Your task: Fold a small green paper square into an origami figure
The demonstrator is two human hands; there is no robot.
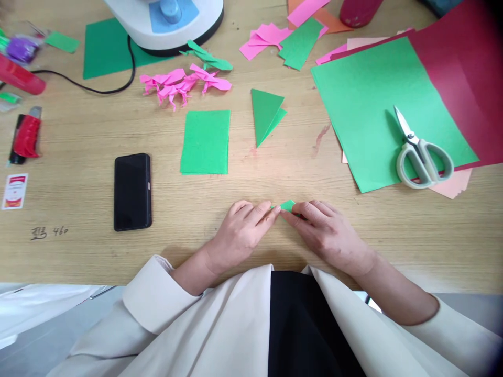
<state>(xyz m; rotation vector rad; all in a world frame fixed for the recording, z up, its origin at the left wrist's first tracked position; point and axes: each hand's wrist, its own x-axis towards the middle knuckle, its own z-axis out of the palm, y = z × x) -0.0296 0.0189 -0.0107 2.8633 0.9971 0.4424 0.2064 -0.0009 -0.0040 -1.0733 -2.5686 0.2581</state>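
Note:
Near the table's front edge, my left hand [245, 228] and my right hand [328, 230] meet over a small folded piece of green paper [288, 204]. My left thumb and fingers pinch its left end; the right fingers close on its other side. Most of the piece is hidden under the fingers. Beyond my hands lie a folded green paper triangle [267, 112] and a stack of green paper squares [205, 141]. Folded pink paper figures [176, 86] and a green one [208, 56] lie farther back.
At right, scissors [418, 152] rest on large green sheets [365, 99] over red paper [463, 78]. A black phone [132, 191] lies at left, with a box cutter [27, 136] beyond it. A white lamp-like base [176, 26] and its cable [98, 91] stand at the back.

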